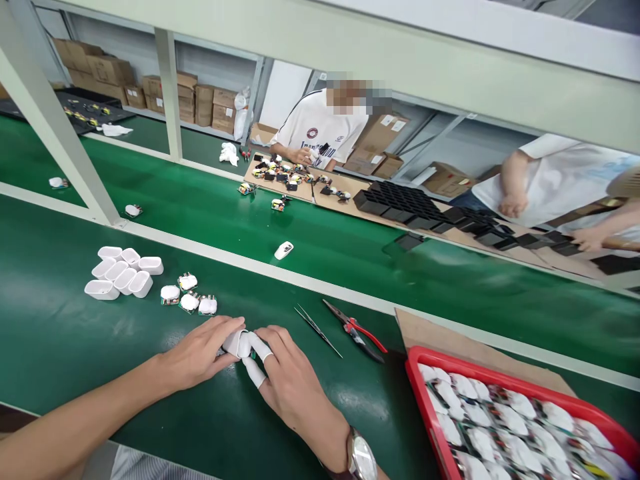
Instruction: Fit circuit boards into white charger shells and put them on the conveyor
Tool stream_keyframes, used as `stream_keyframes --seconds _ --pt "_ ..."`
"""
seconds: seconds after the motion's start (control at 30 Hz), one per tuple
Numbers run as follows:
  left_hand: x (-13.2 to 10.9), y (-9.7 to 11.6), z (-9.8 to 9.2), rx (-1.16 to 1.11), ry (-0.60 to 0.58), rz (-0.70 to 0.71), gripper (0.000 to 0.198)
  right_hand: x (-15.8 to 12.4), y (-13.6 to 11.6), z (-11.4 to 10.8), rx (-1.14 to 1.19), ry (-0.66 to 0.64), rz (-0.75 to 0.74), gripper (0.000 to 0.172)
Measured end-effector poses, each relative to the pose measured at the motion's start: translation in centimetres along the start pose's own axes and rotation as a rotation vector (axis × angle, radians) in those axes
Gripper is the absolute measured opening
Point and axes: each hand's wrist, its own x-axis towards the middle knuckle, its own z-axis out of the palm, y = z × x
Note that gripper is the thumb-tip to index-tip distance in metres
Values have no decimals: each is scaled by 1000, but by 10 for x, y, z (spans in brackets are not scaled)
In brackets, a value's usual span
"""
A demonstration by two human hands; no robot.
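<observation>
My left hand [213, 350] is closed around a white plastic housing [231, 343] above the green bench. At the housing's open end, my right hand [287, 370] pinches a small circuit board with a white pad [245, 345] between thumb and index finger, both wearing white finger cots. The board's edge meets the mouth of the housing; how far in it sits is hard to tell. Several like circuit boards [189, 302] lie just beyond my left hand. Farther left stand several empty white housings [117, 270] in a cluster.
Tweezers [319, 330] and red-black pliers [355, 329] lie right of my hands. A red tray [420, 380] full of padded boards sits at the lower right. Across the green conveyor belt [330, 257], which carries a white piece [284, 250], two people work beside black cases [400, 203].
</observation>
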Motion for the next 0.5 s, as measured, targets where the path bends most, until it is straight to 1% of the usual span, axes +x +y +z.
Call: stream_keyframes --seconds 0.2,0.33,0.5 --pt "0 4 0 -60 -45 -41 67 1 -3 -6 24 10 36 31" --pt "-2 5 1 -94 -67 -86 66 0 -2 -4 41 66 14 15" --pt "0 3 0 -110 -93 -110 60 3 1 3 80 11 44 10"
